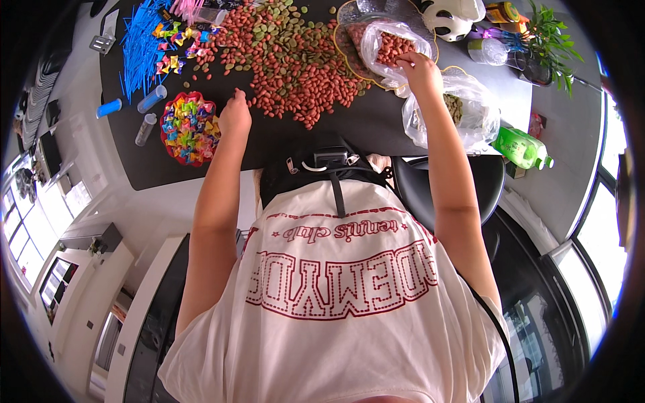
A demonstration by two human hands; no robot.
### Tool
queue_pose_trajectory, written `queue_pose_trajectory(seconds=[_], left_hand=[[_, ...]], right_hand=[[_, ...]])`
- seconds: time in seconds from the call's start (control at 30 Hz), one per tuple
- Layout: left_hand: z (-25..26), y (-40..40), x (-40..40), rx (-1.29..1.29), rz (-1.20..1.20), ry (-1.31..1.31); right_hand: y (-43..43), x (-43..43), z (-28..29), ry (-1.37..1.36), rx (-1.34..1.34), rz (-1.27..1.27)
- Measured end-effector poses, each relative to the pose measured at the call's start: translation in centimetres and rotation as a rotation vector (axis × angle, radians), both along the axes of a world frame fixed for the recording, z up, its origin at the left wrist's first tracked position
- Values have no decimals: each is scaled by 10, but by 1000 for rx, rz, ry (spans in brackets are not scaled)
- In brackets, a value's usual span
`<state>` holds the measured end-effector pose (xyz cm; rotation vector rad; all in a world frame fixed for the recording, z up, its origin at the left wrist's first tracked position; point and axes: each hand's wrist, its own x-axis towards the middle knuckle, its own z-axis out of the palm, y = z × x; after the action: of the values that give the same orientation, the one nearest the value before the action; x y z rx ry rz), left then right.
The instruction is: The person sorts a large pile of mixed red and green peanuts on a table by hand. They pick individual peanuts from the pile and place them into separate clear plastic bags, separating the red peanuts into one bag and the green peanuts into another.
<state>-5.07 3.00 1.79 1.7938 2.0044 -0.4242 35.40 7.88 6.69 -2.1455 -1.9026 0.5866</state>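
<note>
A big loose pile of red peanuts point(307, 90) mixed with flat green beans point(274, 30) lies on the dark table. My left hand point(236, 113) is at the pile's left edge, fingertips together near a peanut; whether it pinches one is unclear. Beside that hand stands a red scalloped dish point(162, 128) full of colourful folded paper stars. My right hand point(422, 73) reaches to the mouth of a clear plastic bag point(370, 48) of red peanuts, fingers bent at the nuts; its grip is hidden. This bag rests on a gold-rimmed glass tray point(347, 63). Nearer me is another plastic bag point(478, 113) with green beans.
Blue sticks point(138, 50), more paper stars point(171, 64) and small clear tubes point(146, 129) are at the left. At the right are a panda figure point(448, 20), a potted plant point(549, 45) and a green bottle point(519, 147). A black chair point(418, 194) stands by the table's near edge.
</note>
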Motion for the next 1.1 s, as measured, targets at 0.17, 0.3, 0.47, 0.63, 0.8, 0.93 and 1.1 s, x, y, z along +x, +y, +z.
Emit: queue_pose_trajectory(seconds=[0.17, 0.3, 0.47, 0.63, 0.8, 0.93, 1.1], left_hand=[[-13, 1, -3, 6, 5, -23], [-30, -4, -15, 267, -99, -157], [-15, 7, 5, 195, 126, -628], [8, 14, 50, -146, 591, -1137], [23, 16, 82, -494, 947, -1566], [31, 16, 99, -550, 936, -1589], [46, 10, 117, -563, 806, -1571]], right_hand=[[2, 0, -7, -59, -42, 56], [2, -3, -11, -122, -69, 62], [3, -7, -9, -164, -65, 65], [2, -10, -8, -156, 12, 56], [-12, -41, 11, 130, 191, 148], [-33, -90, 29, 343, 107, 279], [-44, -116, 22, 406, 71, 316]])
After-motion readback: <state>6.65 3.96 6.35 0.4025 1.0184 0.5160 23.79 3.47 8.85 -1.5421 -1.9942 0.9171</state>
